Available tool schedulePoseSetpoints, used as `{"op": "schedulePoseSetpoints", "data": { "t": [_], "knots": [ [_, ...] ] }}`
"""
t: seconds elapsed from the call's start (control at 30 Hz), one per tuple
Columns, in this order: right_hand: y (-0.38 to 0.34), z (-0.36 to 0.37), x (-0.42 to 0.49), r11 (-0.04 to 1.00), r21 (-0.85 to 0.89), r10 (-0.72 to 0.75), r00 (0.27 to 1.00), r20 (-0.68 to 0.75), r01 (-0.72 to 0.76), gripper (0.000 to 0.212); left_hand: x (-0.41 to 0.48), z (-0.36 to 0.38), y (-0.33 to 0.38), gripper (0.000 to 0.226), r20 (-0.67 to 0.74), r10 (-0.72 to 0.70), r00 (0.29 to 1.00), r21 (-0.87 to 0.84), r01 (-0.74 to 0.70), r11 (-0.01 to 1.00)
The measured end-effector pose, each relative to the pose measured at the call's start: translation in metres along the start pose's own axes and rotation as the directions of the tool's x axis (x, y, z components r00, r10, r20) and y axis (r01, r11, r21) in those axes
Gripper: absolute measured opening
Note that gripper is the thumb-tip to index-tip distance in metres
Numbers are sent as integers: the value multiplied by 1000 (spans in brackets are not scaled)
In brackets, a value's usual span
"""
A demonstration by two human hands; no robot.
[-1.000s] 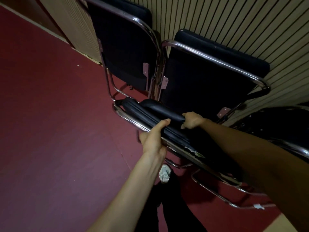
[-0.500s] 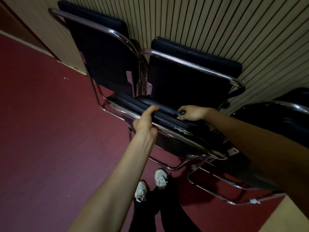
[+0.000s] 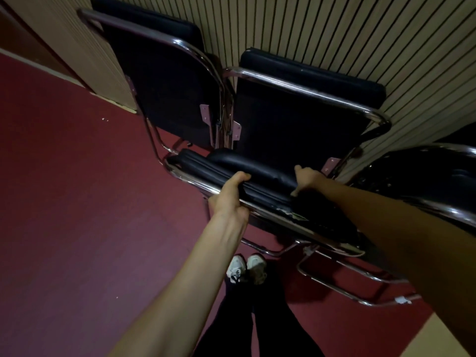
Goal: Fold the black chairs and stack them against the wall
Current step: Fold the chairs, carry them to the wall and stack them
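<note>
Folded black padded chrome-framed chair (image 3: 206,163), left hand (image 3: 229,199) fingers clasping its rail, right hand (image 3: 306,180) fingers curled over its cushion

You had no readable text in view. The scuffed sticker (image 3: 293,215) on the folded chair (image 3: 257,176) and the white tag (image 3: 403,300) on a chrome floor rail (image 3: 334,287) were too blurred to read.
</note>
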State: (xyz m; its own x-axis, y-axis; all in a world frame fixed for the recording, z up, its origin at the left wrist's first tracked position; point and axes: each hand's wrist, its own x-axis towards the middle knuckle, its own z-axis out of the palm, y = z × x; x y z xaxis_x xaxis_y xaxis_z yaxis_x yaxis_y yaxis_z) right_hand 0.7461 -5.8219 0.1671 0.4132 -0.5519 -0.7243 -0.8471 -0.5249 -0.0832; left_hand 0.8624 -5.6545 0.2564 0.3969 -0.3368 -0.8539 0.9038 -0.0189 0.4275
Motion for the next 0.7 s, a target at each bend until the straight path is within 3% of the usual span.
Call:
{"op": "schedulePoseSetpoints", "data": {
  "t": [0.07, 0.1, 0.37, 0.47, 0.6, 0.7],
  "knots": [
    [-5, 2, -5, 998, -54, -17, 999, 28, 18, 83, 3, -9, 1, 100, 34, -66, 997, 44, 65, 997],
    [-6, 5, -6, 996, -83, -27, 999, 27, 29, 79, 2, -12, 2, 97, 39, -88, 995, 66, 85, 994],
    [-13, -7, -7, 986, -165, -46, 998, -45, 38, 54, 2, -14, 14, 51, 61, -180, 982, 78, 176, 981],
    [-8, -16, -4, 987, -158, -7, 999, -33, 2, 47, 3, -7, 13, 59, 75, -169, 983, 56, 165, 985],
    [11, -20, 1, 990, -142, 1, 1000, -15, -3, 35, 4, 9, -4, 96, 78, -178, 981, 8, 178, 984],
    [23, -31, 0, 993, -113, -28, 1000, 4, 29, 37, 9, 24, -8, 105, 106, -195, 975, -9, 197, 980]
  ]
}}
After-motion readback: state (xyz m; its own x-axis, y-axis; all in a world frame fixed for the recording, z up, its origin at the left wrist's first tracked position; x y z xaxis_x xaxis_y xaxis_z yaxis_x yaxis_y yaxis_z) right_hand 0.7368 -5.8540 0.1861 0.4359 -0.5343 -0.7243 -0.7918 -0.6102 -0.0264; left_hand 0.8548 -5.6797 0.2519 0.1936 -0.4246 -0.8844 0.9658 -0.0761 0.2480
